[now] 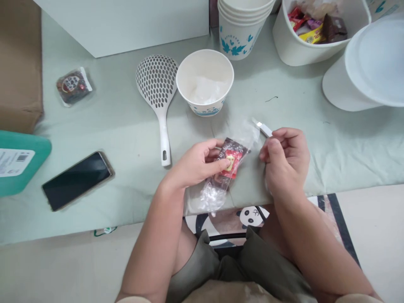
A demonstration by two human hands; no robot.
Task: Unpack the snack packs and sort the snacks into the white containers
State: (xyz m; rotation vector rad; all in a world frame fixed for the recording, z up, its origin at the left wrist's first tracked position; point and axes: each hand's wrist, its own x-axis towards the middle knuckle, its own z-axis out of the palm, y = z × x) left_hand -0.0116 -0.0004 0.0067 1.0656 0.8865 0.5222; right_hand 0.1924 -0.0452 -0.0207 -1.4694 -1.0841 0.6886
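Note:
My left hand (206,162) is closed around a clear plastic bag (214,195) with small wrapped snacks inside, its thumb pressing on the front. Through the film show a dark brown packet (236,145) and a red packet (232,162) with a yellowish patch. My right hand (285,158), fingers curled, grips a small white utility knife (264,129) whose pale tip points up and left, close to the bag's upper end. Most of its handle is hidden by the fingers. Just beyond both hands stands a white paper cup (205,84) with crumpled clear plastic (210,90) in it.
Left of the cup lies a white slotted skimmer (162,113). Farther left are a wrapped snack (74,86), a phone (78,181) and a green container (22,164). Stacked paper cups (243,31), a white bin (318,52) of snacks and a lidded white tub (375,63) stand behind.

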